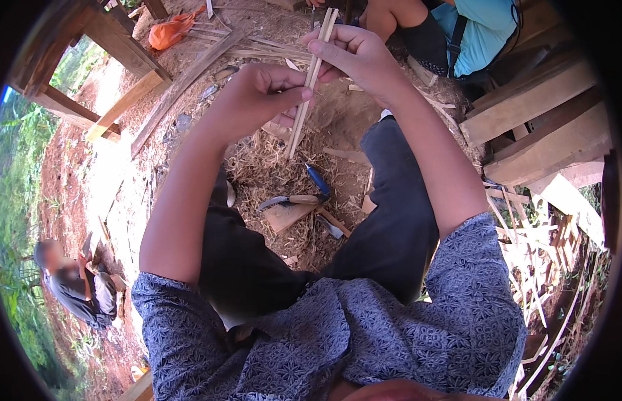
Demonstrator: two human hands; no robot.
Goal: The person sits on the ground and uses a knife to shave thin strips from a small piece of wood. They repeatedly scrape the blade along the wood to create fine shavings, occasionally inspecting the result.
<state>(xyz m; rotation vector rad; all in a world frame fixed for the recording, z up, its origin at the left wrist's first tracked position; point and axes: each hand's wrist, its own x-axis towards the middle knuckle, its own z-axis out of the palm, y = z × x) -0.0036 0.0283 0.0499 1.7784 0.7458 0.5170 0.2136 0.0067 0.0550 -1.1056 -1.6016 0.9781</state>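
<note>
Raised in front of me, a bundle of narrow pale wood strips stands slanted, its top leaning right. My left hand pinches the strips around their middle, thumb across the front. Higher up, my right hand grips them near the top end between thumb and fingers. Below, between my legs, a curved knife with a wooden handle rests on a wooden block. Close to it lie a blue-handled tool with a dark tip and a metal-bladed tool with a wooden handle. Shavings surround them.
Wooden boards are stacked at the right, with scattered strips below them. A long plank and an orange plastic bag lie on the ground at far left. One person sits at left, another in light blue at far right.
</note>
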